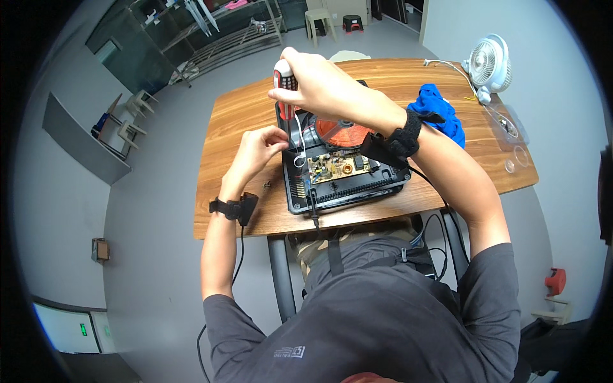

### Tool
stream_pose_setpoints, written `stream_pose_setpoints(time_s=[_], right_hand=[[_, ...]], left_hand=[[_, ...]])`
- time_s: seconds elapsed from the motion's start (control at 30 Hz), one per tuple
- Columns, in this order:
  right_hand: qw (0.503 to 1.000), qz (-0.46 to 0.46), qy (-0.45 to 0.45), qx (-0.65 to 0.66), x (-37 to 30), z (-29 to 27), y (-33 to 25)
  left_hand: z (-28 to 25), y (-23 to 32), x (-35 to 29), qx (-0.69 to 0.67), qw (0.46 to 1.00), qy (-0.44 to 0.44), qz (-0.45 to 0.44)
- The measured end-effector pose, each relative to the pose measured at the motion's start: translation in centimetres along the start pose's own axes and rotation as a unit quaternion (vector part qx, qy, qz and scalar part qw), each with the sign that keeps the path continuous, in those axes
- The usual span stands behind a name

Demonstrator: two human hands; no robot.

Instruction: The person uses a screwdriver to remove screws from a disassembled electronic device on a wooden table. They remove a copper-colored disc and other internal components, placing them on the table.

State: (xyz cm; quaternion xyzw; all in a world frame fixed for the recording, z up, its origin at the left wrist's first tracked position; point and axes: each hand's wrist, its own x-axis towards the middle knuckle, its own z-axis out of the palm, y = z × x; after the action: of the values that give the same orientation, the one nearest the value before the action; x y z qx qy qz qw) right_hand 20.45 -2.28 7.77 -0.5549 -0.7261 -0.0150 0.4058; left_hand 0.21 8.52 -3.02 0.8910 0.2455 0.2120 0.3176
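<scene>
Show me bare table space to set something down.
Free: the table at far left, beyond the left hand, and at right, between the right forearm and clear containers. Crowded: the case, under right hand and screwdriver; far right, around fan and cloth.

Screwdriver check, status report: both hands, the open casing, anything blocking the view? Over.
Right hand gripping screwdriver, held upright. Left hand beside its shaft, grip unclear. Black casing open, circuit board exposed. Right forearm partly hiding orange coil.
</scene>
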Motion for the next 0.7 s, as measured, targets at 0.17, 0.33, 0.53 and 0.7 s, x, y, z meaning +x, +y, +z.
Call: stream_pose_setpoints(time_s=[0.17,0.33,0.53,0.7], right_hand=[[1.000,0.008,0.002,-0.016,0.1,0.2,0.2],[0.999,0.011,-0.020,-0.029,-0.6,1.1,1.8],[0.998,0.021,-0.043,-0.033,-0.8,1.6,1.5],[0.998,0.026,-0.053,-0.005,-1.4,1.2,1.3]], left_hand=[[-3.1,-4.9,-1.3,0.147,0.984,-0.009,-0.103],[-4.2,-9.1,-3.2,0.183,0.962,-0.039,-0.198],[-4.0,-11.2,-4.6,0.168,0.969,-0.038,-0.176],[-3.8,-10.8,-5.0,0.131,0.977,-0.034,-0.167]])
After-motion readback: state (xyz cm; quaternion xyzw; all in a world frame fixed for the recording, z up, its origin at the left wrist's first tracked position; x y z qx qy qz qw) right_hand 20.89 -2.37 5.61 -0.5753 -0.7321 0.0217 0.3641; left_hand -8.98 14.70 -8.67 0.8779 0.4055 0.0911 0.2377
